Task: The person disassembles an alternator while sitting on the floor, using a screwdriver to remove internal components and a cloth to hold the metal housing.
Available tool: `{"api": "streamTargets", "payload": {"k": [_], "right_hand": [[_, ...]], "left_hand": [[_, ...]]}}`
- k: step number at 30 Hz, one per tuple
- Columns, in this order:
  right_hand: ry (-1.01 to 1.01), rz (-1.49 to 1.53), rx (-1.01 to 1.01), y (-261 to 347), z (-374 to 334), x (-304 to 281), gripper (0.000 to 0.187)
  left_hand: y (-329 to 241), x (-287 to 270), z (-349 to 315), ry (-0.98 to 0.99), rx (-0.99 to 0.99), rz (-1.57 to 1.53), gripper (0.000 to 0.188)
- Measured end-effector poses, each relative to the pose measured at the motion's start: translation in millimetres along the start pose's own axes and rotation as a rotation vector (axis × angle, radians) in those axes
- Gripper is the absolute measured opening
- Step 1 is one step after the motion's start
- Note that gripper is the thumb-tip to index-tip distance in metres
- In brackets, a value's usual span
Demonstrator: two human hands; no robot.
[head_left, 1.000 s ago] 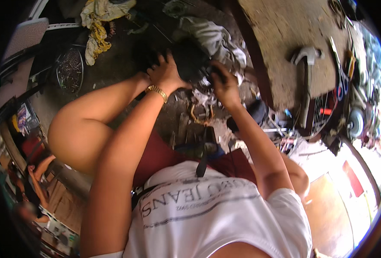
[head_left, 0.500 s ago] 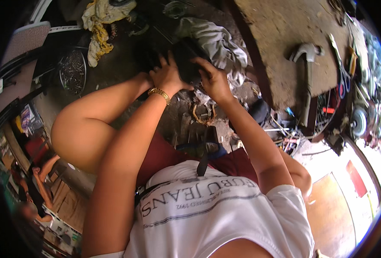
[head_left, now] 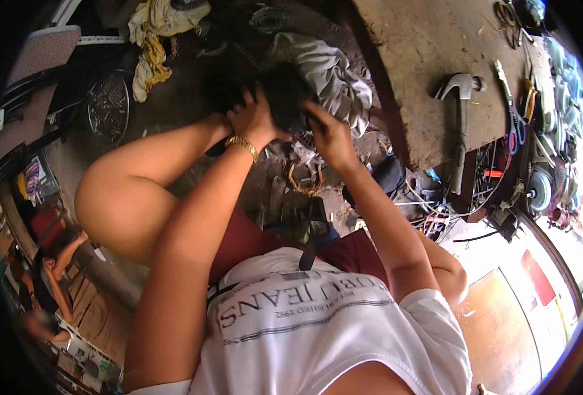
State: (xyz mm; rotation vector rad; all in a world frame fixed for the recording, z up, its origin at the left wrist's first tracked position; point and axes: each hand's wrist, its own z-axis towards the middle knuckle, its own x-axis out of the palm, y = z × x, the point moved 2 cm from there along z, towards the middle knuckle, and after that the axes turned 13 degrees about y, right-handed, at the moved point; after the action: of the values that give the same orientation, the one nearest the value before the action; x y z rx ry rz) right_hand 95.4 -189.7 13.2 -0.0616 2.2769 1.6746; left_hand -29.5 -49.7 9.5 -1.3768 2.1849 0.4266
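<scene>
A dark black object (head_left: 286, 95), its kind lost in shadow, is between my hands above the floor. My left hand (head_left: 252, 122), with a gold bracelet (head_left: 242, 146) at its wrist, grips the object's left and near side, fingers up along it and thumb stretched to the right. My right hand (head_left: 333, 137) is closed at the object's right edge, its fingers curled in and the index finger against it. Whether the right hand holds anything else is hidden. Just beyond lies a crumpled grey-white cloth (head_left: 334, 79).
At right a wooden bench top (head_left: 429, 46) carries a claw hammer (head_left: 461, 118) and scissors (head_left: 516, 125). A round tray of small metal pieces (head_left: 109, 108) stands left, near a yellow-stained cloth (head_left: 150, 59). A rusty ring (head_left: 304, 181) lies nearer me. Another person (head_left: 51, 289) sits far left.
My right index finger has drawn down a little along the black object's edge and bent more. My left hand keeps nearly the same place. The view has shifted slightly.
</scene>
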Motion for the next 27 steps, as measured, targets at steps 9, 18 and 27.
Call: {"api": "streamTargets", "payload": {"k": [9, 18, 27], "right_hand": [[-0.061, -0.079, -0.063, -13.9, -18.3, -13.3, 0.033], [0.112, -0.023, 0.085, 21.8, -58.0, -33.4, 0.035], [0.06, -0.054, -0.01, 4.9, 38.0, 1.7, 0.029]], "left_hand": [[-8.0, -0.3, 3.2, -0.053, -0.013, 0.012, 0.142], [7.4, 4.1, 4.7, -0.035, -0.033, -0.014, 0.144], [-2.2, -0.8, 7.6, -0.022, -0.003, 0.038, 0.144]]}}
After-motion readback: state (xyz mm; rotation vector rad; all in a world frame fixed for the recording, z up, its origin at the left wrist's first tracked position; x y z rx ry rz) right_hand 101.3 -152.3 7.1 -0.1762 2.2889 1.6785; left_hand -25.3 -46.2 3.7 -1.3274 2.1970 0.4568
